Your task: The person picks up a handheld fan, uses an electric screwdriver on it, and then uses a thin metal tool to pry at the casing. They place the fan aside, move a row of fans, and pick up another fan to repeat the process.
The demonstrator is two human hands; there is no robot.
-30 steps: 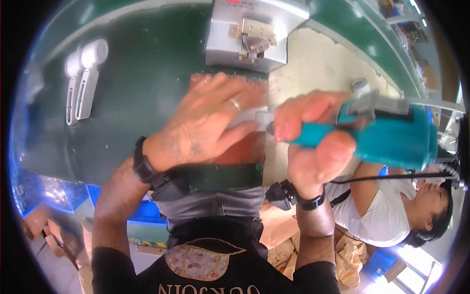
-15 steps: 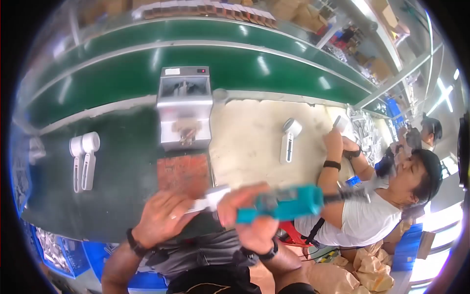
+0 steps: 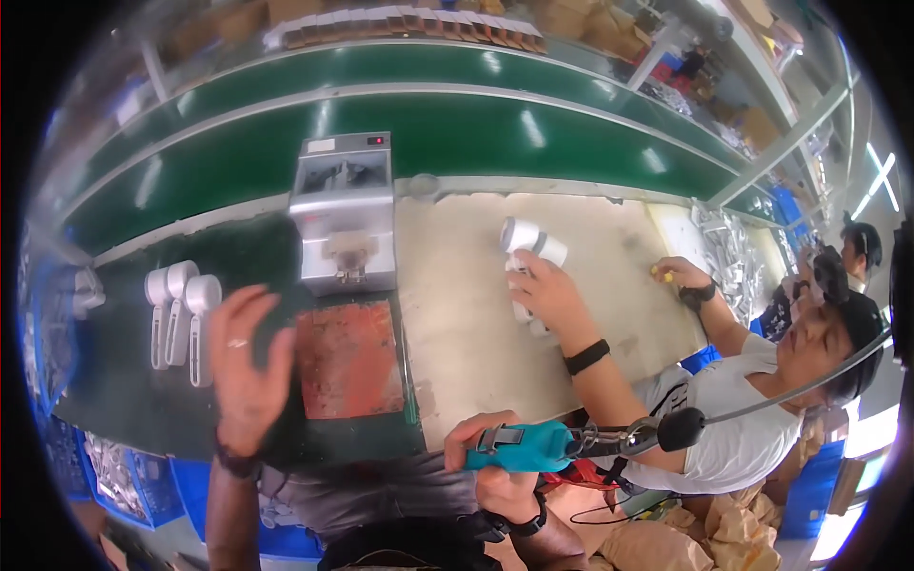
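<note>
My left hand [image 3: 249,371] is open above the dark green bench, its thumb and fingers spread. Right beside its fingertips lie three white round-headed parts with slotted handles [image 3: 202,295], in a row. In my right hand [image 3: 500,471] is a teal power screwdriver [image 3: 522,447], held low at the bench's front edge; its tip cannot be made out. A hook and a cable run off from its right end. Between my hands lies a worn red pad [image 3: 350,362], with nothing on it.
Behind the pad stands a grey screw feeder [image 3: 345,224]. To the right, a co-worker's hand [image 3: 550,295] is on white round-headed parts [image 3: 533,243] on the tan mat [image 3: 447,285]; the other holds something small and yellow. Blue crates [image 3: 133,485] of parts sit low left.
My left hand has let go of a white part, now third in the row, and drawn back open. The screwdriver has moved lower. The co-worker's hand has reached left to the parts on the mat.
</note>
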